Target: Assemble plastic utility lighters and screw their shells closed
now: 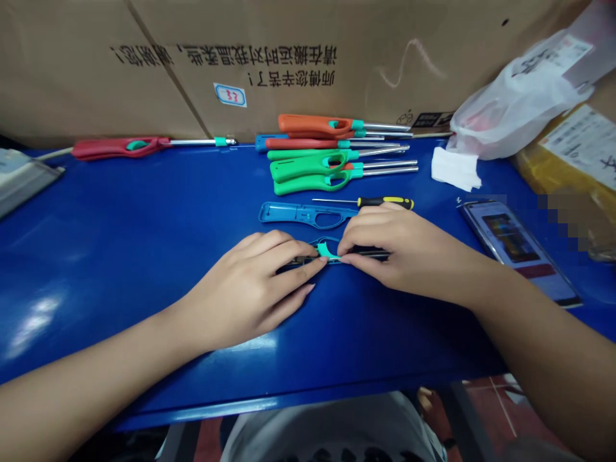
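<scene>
On the blue table (144, 212) both my hands rest on an opened long-nose lighter (332, 251) with a teal trigger. My left hand (250, 289) lies over its handle end, fingers pressed down on it. My right hand (399, 247) pinches the lighter by the teal trigger and covers its nozzle end. Just behind lies the detached blue lighter shell half (301, 213). A yellow-and-black screwdriver (380, 202) lies beside that shell, behind my right hand.
A pile of orange, green and blue lighters (332, 154) lies at the back against cardboard boxes (289, 58). A red lighter (125, 147) lies back left. A phone (517, 247), folded white tissue (455, 169) and a plastic bag (520, 96) sit on the right.
</scene>
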Action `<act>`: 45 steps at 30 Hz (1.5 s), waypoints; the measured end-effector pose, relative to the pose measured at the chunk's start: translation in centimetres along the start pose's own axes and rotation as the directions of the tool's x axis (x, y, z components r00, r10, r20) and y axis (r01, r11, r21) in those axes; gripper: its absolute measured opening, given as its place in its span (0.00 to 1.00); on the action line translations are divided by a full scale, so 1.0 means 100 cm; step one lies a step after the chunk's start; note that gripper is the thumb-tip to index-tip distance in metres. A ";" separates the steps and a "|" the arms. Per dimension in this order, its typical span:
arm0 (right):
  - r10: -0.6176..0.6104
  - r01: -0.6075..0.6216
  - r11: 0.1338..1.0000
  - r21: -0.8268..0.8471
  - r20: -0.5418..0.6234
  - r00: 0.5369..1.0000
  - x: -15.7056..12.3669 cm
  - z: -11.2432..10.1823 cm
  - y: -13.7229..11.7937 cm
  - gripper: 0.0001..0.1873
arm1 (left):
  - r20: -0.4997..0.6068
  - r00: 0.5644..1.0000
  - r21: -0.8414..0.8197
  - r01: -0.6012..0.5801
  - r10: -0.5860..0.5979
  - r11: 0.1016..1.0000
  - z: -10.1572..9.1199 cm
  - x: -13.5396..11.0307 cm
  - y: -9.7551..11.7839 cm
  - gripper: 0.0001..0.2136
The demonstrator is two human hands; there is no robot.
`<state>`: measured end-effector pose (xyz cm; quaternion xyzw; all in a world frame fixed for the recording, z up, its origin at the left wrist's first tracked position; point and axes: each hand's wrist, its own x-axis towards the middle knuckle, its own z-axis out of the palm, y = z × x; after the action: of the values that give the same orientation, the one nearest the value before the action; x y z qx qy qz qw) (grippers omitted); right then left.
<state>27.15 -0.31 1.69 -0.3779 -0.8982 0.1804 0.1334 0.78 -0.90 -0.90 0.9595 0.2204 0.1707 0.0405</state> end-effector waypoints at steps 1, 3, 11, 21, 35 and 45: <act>0.015 -0.015 0.999 0.030 -0.001 1.000 0.000 0.000 0.000 0.08 | -0.006 1.000 0.000 -0.002 0.002 1.000 0.000 -0.001 -0.001 0.16; 0.034 -0.033 0.997 0.076 -0.006 0.999 0.001 0.000 -0.001 0.07 | -0.021 1.000 -0.003 -0.004 0.004 1.000 0.001 -0.002 -0.002 0.16; 0.023 -0.022 0.999 0.038 -0.017 1.000 0.002 0.002 0.001 0.08 | -0.055 0.998 0.001 -0.024 0.024 1.000 0.001 -0.005 -0.002 0.15; 0.031 -0.031 0.999 0.006 -0.002 1.000 0.000 0.002 -0.002 0.09 | -0.045 0.999 -0.005 -0.028 0.027 1.000 0.003 -0.004 -0.002 0.17; 0.020 -0.021 1.000 -0.019 -0.034 0.999 0.000 0.004 -0.003 0.07 | -0.053 0.998 -0.017 -0.033 0.032 0.999 0.004 -0.001 -0.002 0.16; 0.090 -0.084 0.993 0.088 -0.072 0.993 0.002 0.008 -0.001 0.06 | -0.035 0.999 0.015 -0.029 0.029 0.999 0.005 0.000 -0.001 0.15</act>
<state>26.62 -0.38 1.08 -0.4174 -0.8667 0.2093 0.1752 0.89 -0.86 -1.42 0.9597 0.2083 0.1865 0.0270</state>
